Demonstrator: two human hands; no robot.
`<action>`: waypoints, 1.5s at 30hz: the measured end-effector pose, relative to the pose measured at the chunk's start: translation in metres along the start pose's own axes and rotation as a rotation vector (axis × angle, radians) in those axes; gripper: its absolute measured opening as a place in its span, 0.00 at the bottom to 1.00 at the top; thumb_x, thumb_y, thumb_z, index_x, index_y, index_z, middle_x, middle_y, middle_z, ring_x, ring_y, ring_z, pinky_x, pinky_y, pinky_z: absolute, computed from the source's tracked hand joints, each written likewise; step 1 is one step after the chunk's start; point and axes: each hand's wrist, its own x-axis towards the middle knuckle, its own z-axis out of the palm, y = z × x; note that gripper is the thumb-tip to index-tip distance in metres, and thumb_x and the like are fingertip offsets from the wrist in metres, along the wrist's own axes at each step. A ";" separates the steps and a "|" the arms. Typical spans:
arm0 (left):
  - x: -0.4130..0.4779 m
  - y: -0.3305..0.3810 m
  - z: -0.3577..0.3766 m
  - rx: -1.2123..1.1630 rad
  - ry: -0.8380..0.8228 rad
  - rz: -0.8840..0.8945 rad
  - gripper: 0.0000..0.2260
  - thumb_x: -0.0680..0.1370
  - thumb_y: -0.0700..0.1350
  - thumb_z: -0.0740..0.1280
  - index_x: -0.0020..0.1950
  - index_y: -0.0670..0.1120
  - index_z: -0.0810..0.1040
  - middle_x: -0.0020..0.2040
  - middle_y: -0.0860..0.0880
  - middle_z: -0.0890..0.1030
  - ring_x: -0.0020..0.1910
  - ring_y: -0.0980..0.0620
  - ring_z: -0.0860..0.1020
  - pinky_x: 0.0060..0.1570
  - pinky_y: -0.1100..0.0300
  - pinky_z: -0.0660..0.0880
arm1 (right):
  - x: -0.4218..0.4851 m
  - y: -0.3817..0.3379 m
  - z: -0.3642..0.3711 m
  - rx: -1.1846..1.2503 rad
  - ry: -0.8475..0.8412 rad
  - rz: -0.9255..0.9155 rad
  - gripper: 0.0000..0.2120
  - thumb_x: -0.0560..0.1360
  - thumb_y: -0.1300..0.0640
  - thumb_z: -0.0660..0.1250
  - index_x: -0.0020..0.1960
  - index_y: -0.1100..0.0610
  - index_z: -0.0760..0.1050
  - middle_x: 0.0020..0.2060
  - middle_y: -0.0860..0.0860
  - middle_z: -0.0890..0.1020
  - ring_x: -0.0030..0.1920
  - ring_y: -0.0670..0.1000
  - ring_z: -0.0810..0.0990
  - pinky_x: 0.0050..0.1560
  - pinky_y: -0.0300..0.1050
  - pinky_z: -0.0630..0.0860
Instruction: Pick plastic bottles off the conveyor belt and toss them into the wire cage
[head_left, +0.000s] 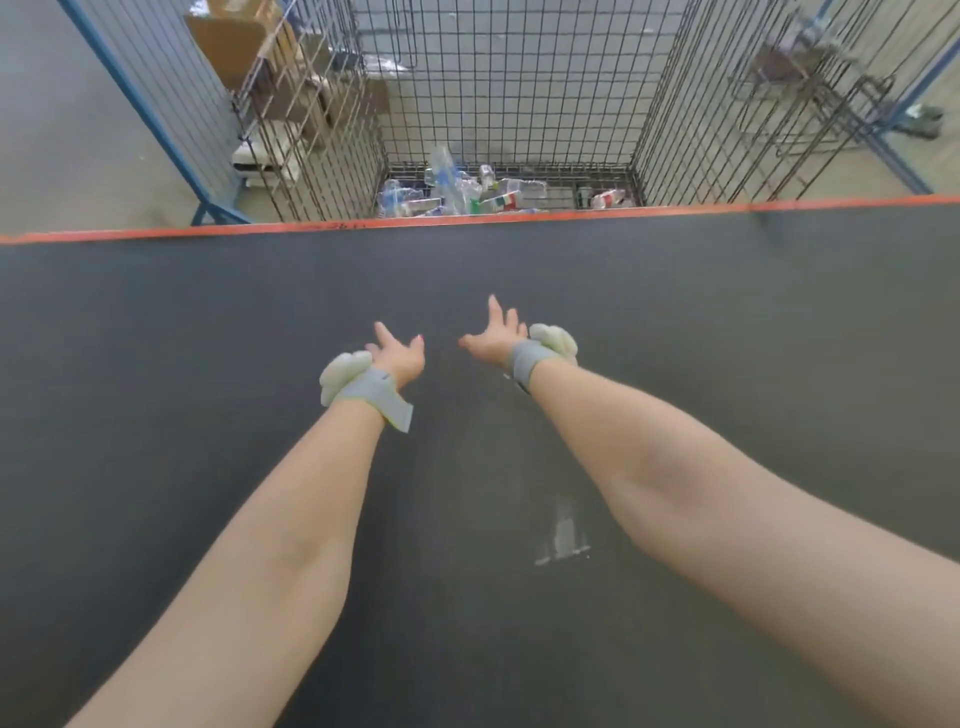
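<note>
Both arms reach forward over the dark grey conveyor belt (208, 322), palms turned up. The left hand (399, 356) is spread, fingers splayed and pointing toward the far edge, gripping nothing. The right hand (496, 332) is likewise spread wide, its fingers fanned out and empty. Each wrist carries a grey strap with a pale, lumpy pad attached: the left wrist strap (371, 395) sits on the outer side of the left forearm, the right wrist strap (530, 359) just behind the right hand.

The belt surface near the hands is bare apart from a pale smeared mark (563, 538) between the 2 forearms, closer to the right one. An orange strip (467, 219) runs along the belt's far edge.

Beyond that strip stands the wire cage (519, 78), its open top facing the camera, with mesh walls at left, right and back. The plastic bottles (457, 189) lie in a loose pile on the cage floor, mostly toward its left and middle; 1 clear bottle (441, 163) appears above the pile, tilted, though blur makes it hard to tell whether it rests on the others. Left of the cage, behind more mesh, sit cardboard boxes (234, 47). A blue metal frame (135, 98) slants down at the far left over a grey concrete floor (67, 145).
</note>
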 end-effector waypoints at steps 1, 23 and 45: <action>-0.010 -0.021 0.003 0.107 0.005 0.026 0.34 0.82 0.57 0.53 0.79 0.45 0.39 0.79 0.39 0.48 0.77 0.38 0.49 0.76 0.47 0.46 | -0.015 0.008 0.013 -0.017 -0.028 0.006 0.41 0.79 0.43 0.61 0.79 0.47 0.37 0.78 0.54 0.40 0.78 0.59 0.42 0.76 0.53 0.44; -0.181 -0.267 0.058 0.642 -0.135 0.197 0.27 0.82 0.58 0.51 0.79 0.53 0.48 0.79 0.48 0.46 0.78 0.46 0.48 0.72 0.39 0.53 | -0.208 0.148 0.160 -0.207 -0.129 0.240 0.45 0.75 0.34 0.59 0.78 0.44 0.34 0.77 0.53 0.34 0.77 0.61 0.37 0.75 0.62 0.47; -0.200 -0.371 -0.055 0.424 0.320 -0.179 0.27 0.83 0.51 0.49 0.79 0.53 0.41 0.78 0.48 0.36 0.77 0.43 0.37 0.68 0.27 0.45 | -0.267 0.051 0.248 -0.130 -0.272 -0.194 0.45 0.76 0.42 0.66 0.79 0.44 0.37 0.78 0.52 0.39 0.78 0.57 0.43 0.76 0.57 0.49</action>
